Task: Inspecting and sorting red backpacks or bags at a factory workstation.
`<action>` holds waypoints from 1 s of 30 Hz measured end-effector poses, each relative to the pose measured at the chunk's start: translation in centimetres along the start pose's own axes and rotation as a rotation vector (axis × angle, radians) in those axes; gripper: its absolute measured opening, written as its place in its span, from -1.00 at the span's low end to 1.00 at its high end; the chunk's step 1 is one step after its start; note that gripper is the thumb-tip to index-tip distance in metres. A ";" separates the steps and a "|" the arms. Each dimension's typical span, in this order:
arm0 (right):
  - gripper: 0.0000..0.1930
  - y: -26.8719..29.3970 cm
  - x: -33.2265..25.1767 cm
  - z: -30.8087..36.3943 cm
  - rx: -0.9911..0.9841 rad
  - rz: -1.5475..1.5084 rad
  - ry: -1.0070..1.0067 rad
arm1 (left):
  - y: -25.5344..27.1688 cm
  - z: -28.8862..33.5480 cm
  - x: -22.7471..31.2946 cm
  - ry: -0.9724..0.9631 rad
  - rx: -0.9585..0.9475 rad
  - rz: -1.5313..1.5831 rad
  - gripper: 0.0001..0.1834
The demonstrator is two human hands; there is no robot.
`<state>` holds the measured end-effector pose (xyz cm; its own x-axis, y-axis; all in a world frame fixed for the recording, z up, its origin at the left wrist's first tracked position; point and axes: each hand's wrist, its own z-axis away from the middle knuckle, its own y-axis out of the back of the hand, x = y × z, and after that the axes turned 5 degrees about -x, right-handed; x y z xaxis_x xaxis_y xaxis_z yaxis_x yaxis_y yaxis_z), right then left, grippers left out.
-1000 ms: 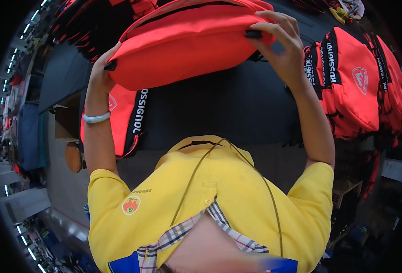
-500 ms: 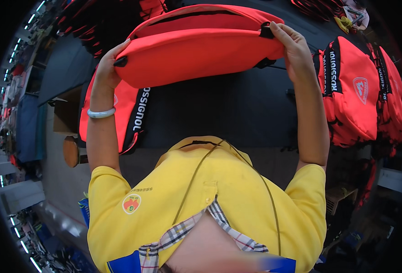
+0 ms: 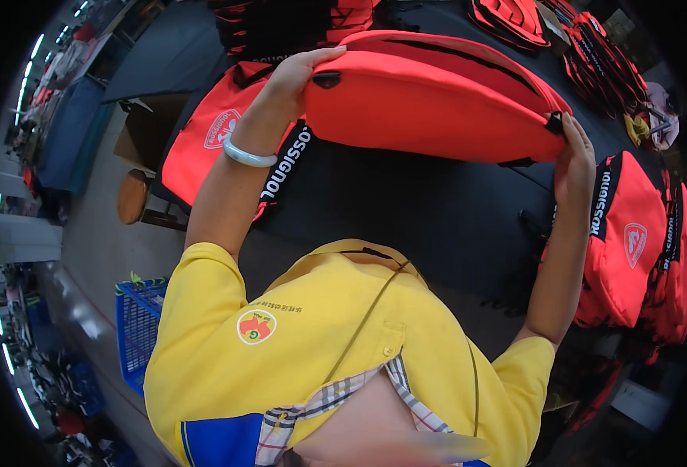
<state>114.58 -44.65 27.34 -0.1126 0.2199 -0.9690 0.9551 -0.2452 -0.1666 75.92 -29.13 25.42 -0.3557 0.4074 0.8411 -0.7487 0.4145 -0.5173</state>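
Over the dark table (image 3: pixel 406 194) I hold up a red bag (image 3: pixel 429 109) lengthwise, its long opening partly gaping along the top. My left hand (image 3: pixel 301 74) is closed on its left end, just above a small black corner tab; a pale bangle sits on that wrist. At the bag's right end, my right hand (image 3: pixel 575 159) grips the edge beside another black tab, thumb on top. The other fingers of both hands are partly hidden. Beneath my left forearm lies another red bag (image 3: pixel 192 159) with a black lettered strap.
Piled dark and red bags (image 3: pixel 281 31) fill the table's back. More red bags (image 3: pixel 623 241) stand at the right. A round wooden stool (image 3: pixel 133 197), a cardboard box (image 3: pixel 147 132) and a blue plastic basket (image 3: pixel 140 327) are on the left.
The held bag has shifted right in view and now slants down toward its right end. Both hands keep their grip on its ends. The view has turned, so the surroundings appear displaced.
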 end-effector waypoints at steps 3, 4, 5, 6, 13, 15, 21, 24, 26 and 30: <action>-0.76 0.8 0.5 -0.4 0.040 0.000 0.003 | 0.0 -0.1 -0.4 0.035 -0.023 -0.030 -0.70; -0.75 0.9 0.5 -0.3 0.060 -0.011 -0.002 | 0.0 -0.2 -0.6 0.032 -0.052 -0.015 -0.70; -0.74 1.0 0.4 -0.1 0.079 -0.022 -0.007 | 0.0 -0.2 -0.8 0.029 -0.080 0.000 -0.70; -0.74 1.1 0.4 0.0 0.078 -0.017 -0.009 | -0.2 -0.2 -0.9 0.030 -0.081 0.005 -0.70; -0.67 1.2 0.7 2.0 0.109 0.029 0.062 | -1.9 0.7 -1.5 0.004 -0.007 -0.115 -0.68; -0.49 1.2 0.8 3.2 0.001 -0.049 0.106 | -1.6 1.1 -2.2 -0.146 0.163 -0.254 -0.66; -0.24 -0.1 6.5 12.8 0.142 0.724 0.324 | 0.6 8.2 -7.4 -0.591 -0.111 -0.986 -0.33; -0.54 -1.1 12.7 19.4 0.108 1.026 0.384 | 6.7 9.0 -13.5 -0.404 -0.164 -1.087 -0.20; -0.55 -2.4 17.4 23.2 -0.091 1.197 0.140 | 13.6 9.4 -19.7 -0.034 0.104 -0.846 -0.05; -0.63 -2.6 23.5 28.2 0.086 1.010 -0.179 | 15.4 8.8 -20.4 0.351 0.669 -0.499 -0.12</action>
<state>101.69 -65.44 -0.12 0.6860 -0.2682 -0.6764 0.6050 -0.3062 0.7350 66.68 -38.22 1.63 0.2062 0.5774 0.7900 -0.9780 0.0943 0.1863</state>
